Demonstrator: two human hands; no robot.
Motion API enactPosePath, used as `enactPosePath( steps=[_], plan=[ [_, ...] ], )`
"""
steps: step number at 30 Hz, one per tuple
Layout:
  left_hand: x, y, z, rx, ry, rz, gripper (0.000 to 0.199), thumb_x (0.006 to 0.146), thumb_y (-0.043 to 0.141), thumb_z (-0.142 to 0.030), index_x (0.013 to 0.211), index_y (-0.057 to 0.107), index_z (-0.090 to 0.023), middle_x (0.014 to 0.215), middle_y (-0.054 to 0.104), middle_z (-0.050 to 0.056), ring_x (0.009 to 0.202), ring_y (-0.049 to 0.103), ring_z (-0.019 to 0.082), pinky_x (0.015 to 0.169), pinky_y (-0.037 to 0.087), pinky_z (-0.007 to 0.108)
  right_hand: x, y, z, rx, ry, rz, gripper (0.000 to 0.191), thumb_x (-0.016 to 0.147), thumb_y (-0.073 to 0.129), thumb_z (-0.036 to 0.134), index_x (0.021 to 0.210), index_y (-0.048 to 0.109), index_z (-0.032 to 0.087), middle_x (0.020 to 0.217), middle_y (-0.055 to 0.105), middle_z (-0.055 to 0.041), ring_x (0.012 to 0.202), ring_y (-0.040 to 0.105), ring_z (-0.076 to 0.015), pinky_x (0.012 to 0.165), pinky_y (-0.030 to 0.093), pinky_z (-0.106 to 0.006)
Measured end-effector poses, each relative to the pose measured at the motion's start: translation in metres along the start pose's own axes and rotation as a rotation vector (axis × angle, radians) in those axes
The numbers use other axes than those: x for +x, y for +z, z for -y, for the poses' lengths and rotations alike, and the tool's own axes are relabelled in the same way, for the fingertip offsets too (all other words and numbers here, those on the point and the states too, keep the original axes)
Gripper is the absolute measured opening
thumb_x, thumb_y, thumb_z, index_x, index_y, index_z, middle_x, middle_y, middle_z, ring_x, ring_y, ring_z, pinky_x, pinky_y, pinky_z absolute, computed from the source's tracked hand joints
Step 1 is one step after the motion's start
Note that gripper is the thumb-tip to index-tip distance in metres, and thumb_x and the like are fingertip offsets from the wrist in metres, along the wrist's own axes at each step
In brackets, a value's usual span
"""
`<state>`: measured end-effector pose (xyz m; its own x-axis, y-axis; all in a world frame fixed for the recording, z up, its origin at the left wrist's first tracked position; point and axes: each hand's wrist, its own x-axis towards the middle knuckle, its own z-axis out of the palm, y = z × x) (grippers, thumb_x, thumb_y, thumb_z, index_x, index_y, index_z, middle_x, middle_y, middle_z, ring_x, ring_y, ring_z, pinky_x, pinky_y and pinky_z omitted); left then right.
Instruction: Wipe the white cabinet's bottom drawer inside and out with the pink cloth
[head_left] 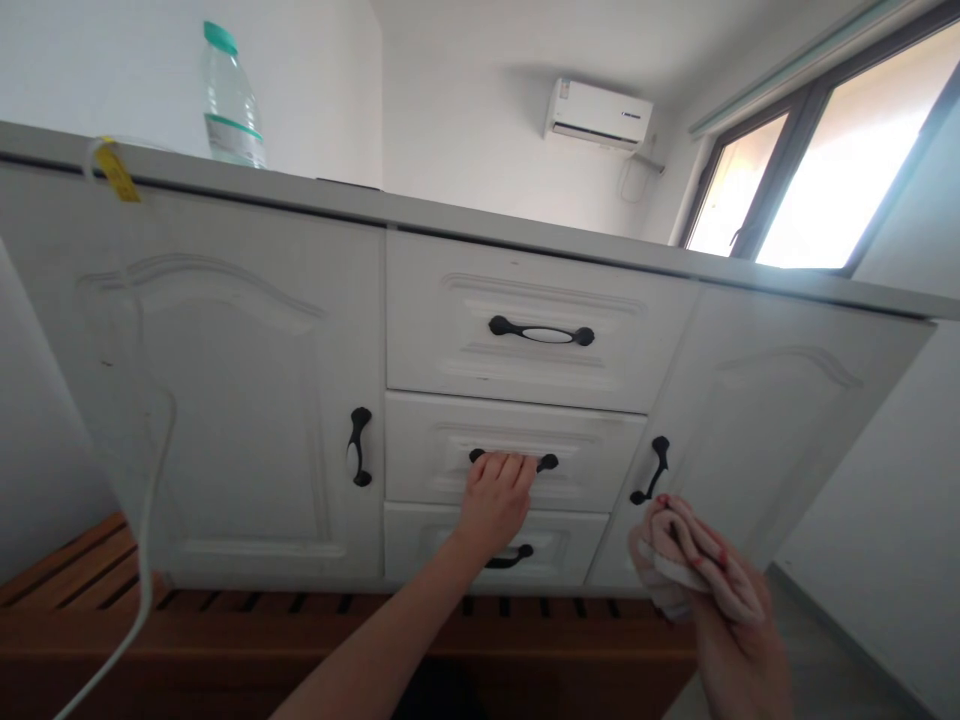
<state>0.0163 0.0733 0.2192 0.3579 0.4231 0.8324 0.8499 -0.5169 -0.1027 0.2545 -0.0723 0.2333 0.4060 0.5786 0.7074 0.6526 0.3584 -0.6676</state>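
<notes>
My left hand (496, 500) is closed over the black handle (549, 463) of the middle drawer (592, 470), fingers wrapped over its bar. That drawer looks flush with the cabinet front. In my right hand (739, 640) is a bunched pink-and-white cloth (675, 555), held in front of the right cabinet door (787, 410), just below its dark handle (652, 470). The cloth hides most of the right fingers. Above the left hand, the top drawer (420, 310) has a black handle with a white inlay (544, 334). My left forearm partly covers the bottom drawer (416, 535).
A plastic bottle with a green cap (232, 100) stands on the cabinet top (450, 222). A white cable (154, 500) with a yellow tag (118, 172) hangs down the left door (225, 400). Below is a slatted wooden bench (300, 630). An air conditioner (600, 113) and window (840, 150) are behind.
</notes>
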Motion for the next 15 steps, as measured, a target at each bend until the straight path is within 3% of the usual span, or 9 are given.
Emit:
enactPosePath(
  steps=[2, 4, 7, 9, 12, 15],
  plan=[
    [0.0, 0.002, -0.001, -0.014, -0.001, 0.011, 0.041, 0.086, 0.064, -0.022, 0.126, 0.058, -0.021, 0.113, 0.068, 0.003, 0.105, 0.057, 0.022, 0.101, 0.041, 0.039, 0.035, 0.017, 0.015, -0.074, -0.174, -0.166, 0.041, 0.092, 0.061, 0.033, 0.131, 0.065, 0.022, 0.134, 0.06, -0.0135, 0.127, 0.053, -0.0348, 0.108, 0.042, -0.06],
    [-0.001, 0.0, 0.0, -0.037, 0.005, 0.034, 0.044, 0.086, 0.062, -0.022, 0.129, 0.057, -0.021, 0.12, 0.067, 0.004, 0.11, 0.057, 0.022, 0.105, 0.04, 0.039, 0.07, 0.041, 0.015, -0.149, -0.383, -0.263, 0.037, 0.093, 0.061, 0.03, 0.129, 0.066, 0.021, 0.13, 0.06, -0.0146, 0.125, 0.053, -0.0344, 0.105, 0.043, -0.061],
    [-0.006, -0.009, 0.003, -0.076, -0.003, 0.019, 0.057, 0.084, 0.061, -0.019, 0.14, 0.051, -0.024, 0.142, 0.055, 0.008, 0.128, 0.05, 0.025, 0.111, 0.04, 0.041, 0.108, 0.081, -0.006, -0.27, -0.57, -0.22, 0.034, 0.097, 0.054, 0.03, 0.126, 0.068, 0.019, 0.128, 0.056, -0.0159, 0.123, 0.051, -0.0343, 0.103, 0.042, -0.065],
    [-0.019, -0.017, 0.003, -0.117, -0.023, -0.043, 0.063, 0.084, 0.059, -0.017, 0.146, 0.046, -0.026, 0.152, 0.045, 0.01, 0.138, 0.042, 0.027, 0.112, 0.041, 0.043, 0.117, 0.101, -0.021, -0.344, -0.633, -0.219, 0.034, 0.097, 0.054, 0.03, 0.126, 0.067, 0.018, 0.13, 0.053, -0.0169, 0.128, 0.046, -0.036, 0.107, 0.036, -0.068],
    [-0.066, -0.02, -0.006, -0.187, -0.064, -0.134, 0.061, 0.086, 0.056, -0.016, 0.146, 0.047, -0.023, 0.147, 0.05, 0.011, 0.138, 0.042, 0.027, 0.112, 0.044, 0.042, 0.114, 0.115, -0.028, -0.392, -0.674, -0.245, 0.038, 0.095, 0.056, 0.03, 0.131, 0.065, 0.019, 0.133, 0.05, -0.0177, 0.131, 0.042, -0.0383, 0.11, 0.031, -0.07],
    [-0.149, -0.003, -0.03, -0.192, -0.153, -0.087, 0.059, 0.082, 0.056, -0.015, 0.14, 0.056, -0.027, 0.141, 0.057, 0.009, 0.13, 0.052, 0.024, 0.106, 0.051, 0.038, 0.102, 0.119, -0.014, -0.429, -0.688, -0.198, 0.04, 0.097, 0.052, 0.033, 0.134, 0.063, 0.019, 0.132, 0.052, -0.0181, 0.13, 0.043, -0.0399, 0.109, 0.033, -0.07]
  ],
)
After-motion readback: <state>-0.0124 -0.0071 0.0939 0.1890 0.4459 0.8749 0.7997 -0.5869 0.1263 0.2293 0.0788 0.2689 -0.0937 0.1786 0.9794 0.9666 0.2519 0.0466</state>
